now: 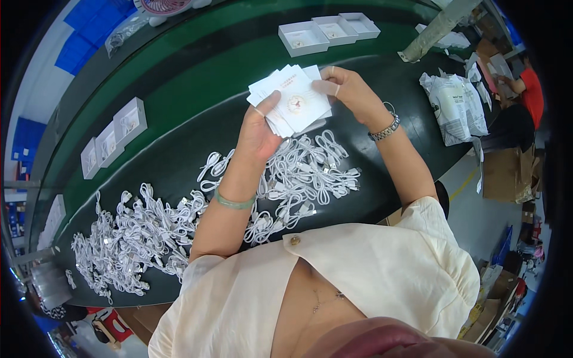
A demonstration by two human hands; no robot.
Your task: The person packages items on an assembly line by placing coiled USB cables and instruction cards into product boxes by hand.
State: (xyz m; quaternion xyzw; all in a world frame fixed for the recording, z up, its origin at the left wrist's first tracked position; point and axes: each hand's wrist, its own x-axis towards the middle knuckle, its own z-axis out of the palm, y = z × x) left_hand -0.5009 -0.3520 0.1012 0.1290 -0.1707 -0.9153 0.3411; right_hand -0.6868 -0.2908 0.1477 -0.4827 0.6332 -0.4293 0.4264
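Observation:
A fanned stack of white printed cards (293, 101) is held up over the dark table. My left hand (261, 128) grips the stack from the left, its thumb lying across the top card. At the stack's right edge, my right hand (346, 89) pinches cards between thumb and fingers; some fingertips are hidden behind them. Below the cards lies a loose heap of coiled white cables (304, 170). A larger heap of the same white cables (137, 235) spreads to the left, beyond my left forearm.
Open white boxes (304, 40) stand at the far side on a green belt (221, 59), with more white boxes (113, 140) farther left. A white plastic bag (453, 110) sits at the table's right end, near a metal post (439, 30). Another person (528, 95) is beyond it, beside cardboard boxes (507, 173).

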